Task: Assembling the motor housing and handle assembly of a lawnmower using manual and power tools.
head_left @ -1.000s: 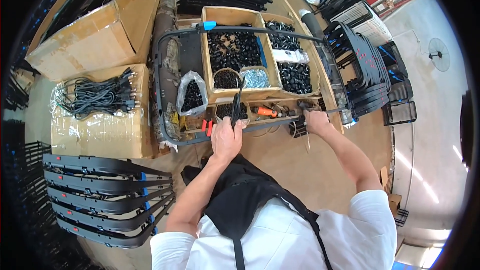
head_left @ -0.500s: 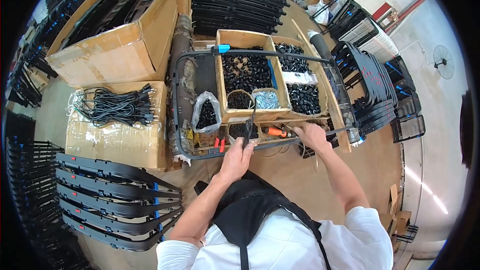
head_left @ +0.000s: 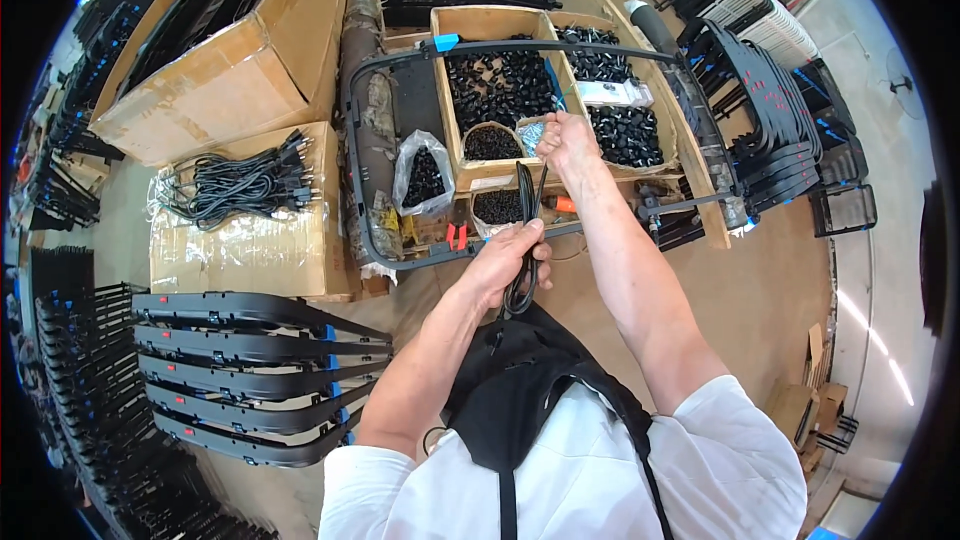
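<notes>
My left hand [head_left: 512,265] is closed around a looped bundle of black cable [head_left: 521,292] in front of my apron. One strand rises from the bundle toward my right hand [head_left: 568,148], which is closed on it; the fingertips are partly hidden. That hand is above the wooden parts box, next to a small compartment of silver screws [head_left: 530,134]. Beside it is a round tub of small dark screws [head_left: 492,143]. Behind my right forearm an orange-bodied tool [head_left: 565,204] lies partly hidden. A black tubular frame [head_left: 397,262] surrounds the box on the bench.
Red-handled pliers [head_left: 456,237] and a clear bag of black parts [head_left: 425,175] lie to the left. More black cords [head_left: 238,185] rest on a carton [head_left: 250,265]. Stacked black frames [head_left: 235,395] stand at lower left, others [head_left: 765,110] at right.
My right hand has left the orange tool and moved up and left over the parts box. My left hand still grips the cable, now lower and looped. The whole view has shifted.
</notes>
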`<state>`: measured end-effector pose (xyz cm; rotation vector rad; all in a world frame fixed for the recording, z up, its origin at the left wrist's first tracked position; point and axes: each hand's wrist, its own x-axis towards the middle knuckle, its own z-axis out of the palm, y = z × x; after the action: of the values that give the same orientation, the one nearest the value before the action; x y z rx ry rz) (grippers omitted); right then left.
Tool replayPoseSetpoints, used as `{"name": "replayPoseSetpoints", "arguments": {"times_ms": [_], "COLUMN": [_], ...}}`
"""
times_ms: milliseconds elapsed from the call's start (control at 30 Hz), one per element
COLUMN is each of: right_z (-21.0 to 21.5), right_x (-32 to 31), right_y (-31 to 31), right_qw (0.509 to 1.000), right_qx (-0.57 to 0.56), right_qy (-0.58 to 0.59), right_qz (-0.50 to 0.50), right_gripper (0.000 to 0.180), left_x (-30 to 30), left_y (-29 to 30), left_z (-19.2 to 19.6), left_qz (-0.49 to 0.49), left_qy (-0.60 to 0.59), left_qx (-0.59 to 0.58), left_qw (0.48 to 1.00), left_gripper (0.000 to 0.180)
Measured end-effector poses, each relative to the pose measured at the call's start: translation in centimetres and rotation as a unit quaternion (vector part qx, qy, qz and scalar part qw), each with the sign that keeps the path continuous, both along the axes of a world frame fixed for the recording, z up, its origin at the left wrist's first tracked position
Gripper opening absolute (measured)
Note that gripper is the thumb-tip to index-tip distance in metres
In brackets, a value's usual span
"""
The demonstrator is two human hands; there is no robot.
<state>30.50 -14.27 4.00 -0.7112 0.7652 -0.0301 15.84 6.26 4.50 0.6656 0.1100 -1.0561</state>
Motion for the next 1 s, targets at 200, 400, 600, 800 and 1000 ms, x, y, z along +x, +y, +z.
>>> {"name": "replayPoseSetpoints", "arguments": {"times_ms": [200,400,600,800,1000], "right_z": [0.7,1.5,1.6,10.7,11.6], "right_x": [0.9,1.5,0.8,-9.3,-20.6], "right_y": [-3.1,-7.8,-14.4,-8.9,-6.8], "right_qw": [0.997,0.997,0.995,0.954,0.863], "right_qx": [-0.076,-0.053,-0.071,-0.081,0.089], "right_qy": [-0.008,-0.005,-0.044,-0.197,-0.222], "right_qz": [-0.033,-0.048,-0.052,0.212,0.445], "right_gripper": [0.019,0.017,0.015,0.032,0.035], "left_x": [-2.8,-8.0,-15.0,-19.2,-19.0], "left_y": [0.4,-0.5,-2.9,-3.1,0.3], "left_z": [3.3,5.3,6.6,-0.8,8.1], "left_qz": [-0.007,0.009,0.022,-0.054,0.216], "left_qy": [-0.01,-0.065,-0.209,-0.424,-0.483], "left_qx": [0.048,0.086,0.282,0.55,0.63], "left_qw": [0.999,0.994,0.936,0.718,0.568], "left_gripper": [0.027,0.029,0.032,0.033,0.07]}}
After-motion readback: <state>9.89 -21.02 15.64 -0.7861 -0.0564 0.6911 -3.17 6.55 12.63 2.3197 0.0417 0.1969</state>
